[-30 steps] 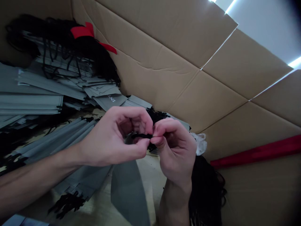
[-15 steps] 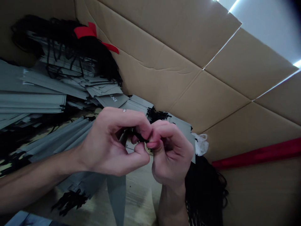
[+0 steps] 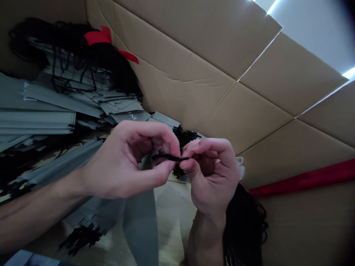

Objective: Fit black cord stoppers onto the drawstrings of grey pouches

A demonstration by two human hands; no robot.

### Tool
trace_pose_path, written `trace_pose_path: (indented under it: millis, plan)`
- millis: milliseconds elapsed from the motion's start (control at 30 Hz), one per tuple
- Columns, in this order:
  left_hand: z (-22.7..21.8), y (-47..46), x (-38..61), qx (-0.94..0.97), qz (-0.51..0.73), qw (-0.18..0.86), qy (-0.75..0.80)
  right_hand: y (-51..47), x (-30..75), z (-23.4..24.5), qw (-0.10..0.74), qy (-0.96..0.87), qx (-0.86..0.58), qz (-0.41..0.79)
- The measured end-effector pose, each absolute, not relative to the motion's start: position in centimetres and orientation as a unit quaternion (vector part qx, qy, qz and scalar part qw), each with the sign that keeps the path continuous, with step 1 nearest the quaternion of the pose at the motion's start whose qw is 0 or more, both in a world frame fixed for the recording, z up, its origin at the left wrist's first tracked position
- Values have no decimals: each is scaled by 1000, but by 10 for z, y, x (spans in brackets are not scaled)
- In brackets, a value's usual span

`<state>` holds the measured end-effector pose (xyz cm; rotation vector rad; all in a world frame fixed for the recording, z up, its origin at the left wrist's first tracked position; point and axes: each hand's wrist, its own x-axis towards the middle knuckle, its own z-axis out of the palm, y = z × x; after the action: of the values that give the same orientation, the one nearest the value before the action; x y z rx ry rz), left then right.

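My left hand (image 3: 124, 166) and my right hand (image 3: 212, 171) meet in the middle of the view, fingertips pinched on a short black cord (image 3: 169, 158) stretched between them. Under the left hand hangs a flat grey paper bag (image 3: 140, 221); whether the cord is attached to it is hidden by my fingers. Behind the hands lies a tuft of black cords (image 3: 184, 138).
Flat grey bags (image 3: 39, 122) are piled at the left with tangled black cords (image 3: 83, 55) and a red ribbon (image 3: 98, 37) on top. Cardboard walls (image 3: 222, 55) enclose everything. A red strip (image 3: 305, 177) runs at the right. A black bundle (image 3: 244, 225) sits beside my right wrist.
The hands have drawn slightly apart, pulling the black cord straight between the fingertips. My right hand has turned more palm-up. The grey bag has swung a little to the right.
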<state>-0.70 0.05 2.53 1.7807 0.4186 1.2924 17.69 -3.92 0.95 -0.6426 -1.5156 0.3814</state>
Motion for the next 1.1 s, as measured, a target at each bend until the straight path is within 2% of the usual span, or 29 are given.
trace_pose_path:
  millis: [333, 533, 700, 833, 933, 1100]
  plan:
    - [27, 1, -11, 708, 507, 458, 181, -44, 190, 13, 608, -723, -319, 78]
    - [26, 2, -7, 711, 489, 473, 177, -42, 186, 10, 623, -710, -310, 107]
    - [23, 3, -5, 706, 505, 457, 194, -46, 189, 11, 579, -738, -333, 93]
    - [23, 3, -7, 718, 521, 414, 204, -52, 191, 16, 525, -753, -397, 6]
    - [22, 1, -7, 733, 531, 369, 211, -52, 189, 19, 487, -777, -391, -78]
    - [17, 0, -2, 726, 548, 351, 220, -45, 184, 15, 495, -764, -380, -163]
